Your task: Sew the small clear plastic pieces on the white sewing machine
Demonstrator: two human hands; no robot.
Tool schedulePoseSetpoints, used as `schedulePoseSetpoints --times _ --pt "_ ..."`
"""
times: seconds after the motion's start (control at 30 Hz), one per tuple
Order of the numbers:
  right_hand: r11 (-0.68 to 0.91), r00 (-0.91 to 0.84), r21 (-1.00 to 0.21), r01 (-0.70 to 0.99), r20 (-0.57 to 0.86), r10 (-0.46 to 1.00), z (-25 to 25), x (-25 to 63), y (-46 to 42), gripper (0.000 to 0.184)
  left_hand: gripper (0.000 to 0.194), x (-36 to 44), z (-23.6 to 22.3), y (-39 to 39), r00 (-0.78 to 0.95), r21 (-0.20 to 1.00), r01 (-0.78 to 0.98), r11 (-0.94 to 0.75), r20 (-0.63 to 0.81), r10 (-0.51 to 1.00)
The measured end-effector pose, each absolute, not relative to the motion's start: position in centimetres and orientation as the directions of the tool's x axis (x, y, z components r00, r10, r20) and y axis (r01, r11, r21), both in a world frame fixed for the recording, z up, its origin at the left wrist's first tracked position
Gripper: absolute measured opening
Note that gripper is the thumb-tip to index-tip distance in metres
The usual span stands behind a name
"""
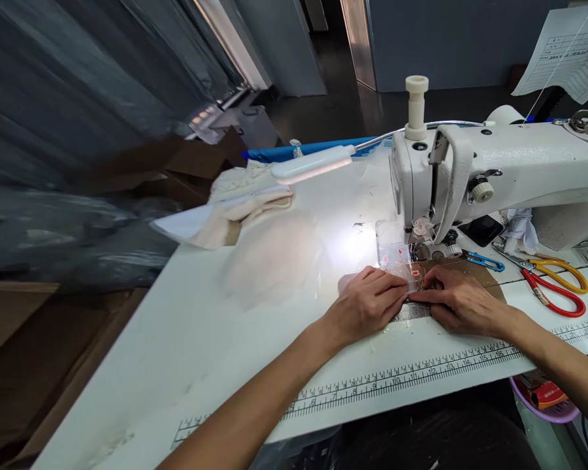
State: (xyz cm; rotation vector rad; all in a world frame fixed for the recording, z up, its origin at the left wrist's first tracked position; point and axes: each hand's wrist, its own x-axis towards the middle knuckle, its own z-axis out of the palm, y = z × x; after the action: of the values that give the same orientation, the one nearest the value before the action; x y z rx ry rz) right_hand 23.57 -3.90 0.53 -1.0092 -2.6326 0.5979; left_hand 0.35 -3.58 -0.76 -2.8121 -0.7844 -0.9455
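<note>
My left hand point(370, 301) rests by the sewing machine's needle area, fingers pressed together on the edge of a small sheer fabric piece point(396, 256) with red marks. Close beside it, my right hand point(458, 301) pinches the same edge, its index finger pointing left. The fingertips nearly meet and partly hide what they grip. Below them lies a silvery strip point(411, 312). The white sewing machine point(514, 160) stands just behind, with a pale ruffled bit point(422, 228) at its presser foot.
A lit lamp point(313, 164) shines on the white table point(186, 339). Blue thread snips point(483, 261), red-handled scissors point(553, 295) and a yellow handle point(563, 271) lie right. Cream fabric point(245, 212) lies back left. A ruler tape point(402, 378) runs along the front edge; a purple basket point(549, 412) sits below.
</note>
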Motion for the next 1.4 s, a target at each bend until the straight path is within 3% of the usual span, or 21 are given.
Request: schedulePoseSetpoints --times 0.13,0.43,0.6,0.8,0.93,1.07,1.27,1.4 --pt "0.612 -0.702 -0.523 0.593 0.037 0.711 1.3 23.8 -2.3 0.042 0.020 0.0 -1.0 -3.4 0.733 0.015 0.475 -0.880 0.547 0.405" --pt "0.630 -0.658 -0.281 0.724 -0.009 0.753 1.6 22.2 -2.3 0.046 0.013 -0.2 -0.6 -3.3 0.739 -0.121 0.480 -0.869 0.589 0.326" --pt "0.652 -0.668 -0.243 0.718 0.022 0.744 1.5 22.2 -2.5 0.047 0.013 -0.1 -0.9 -3.2 0.732 -0.044 0.444 -0.895 0.594 0.334" --pt "0.626 -0.636 -0.134 0.768 -0.049 0.770 1.8 21.1 -3.1 0.045 0.018 -0.1 -0.7 -3.2 0.742 -0.114 0.451 -0.885 0.599 0.301" --pt "0.563 -0.567 -0.070 0.824 -0.099 0.818 2.1 20.1 -3.4 0.042 0.022 -0.4 -0.7 -3.0 0.747 -0.012 0.428 -0.904 0.568 0.346" --pt "0.549 -0.558 -0.108 0.828 -0.071 0.827 1.9 20.5 -3.4 0.042 0.023 -0.4 -1.0 -3.1 0.740 0.016 0.436 -0.900 0.562 0.369" --pt "0.602 -0.613 -0.285 0.746 0.057 0.788 0.5 22.7 -3.1 0.046 0.020 -0.2 -1.1 -3.1 0.720 0.003 0.447 -0.894 0.592 0.362" --pt "0.616 -0.622 -0.294 0.731 0.085 0.778 0.1 23.0 -3.2 0.044 0.016 -0.2 -0.9 -3.1 0.710 0.003 0.444 -0.896 0.608 0.354"
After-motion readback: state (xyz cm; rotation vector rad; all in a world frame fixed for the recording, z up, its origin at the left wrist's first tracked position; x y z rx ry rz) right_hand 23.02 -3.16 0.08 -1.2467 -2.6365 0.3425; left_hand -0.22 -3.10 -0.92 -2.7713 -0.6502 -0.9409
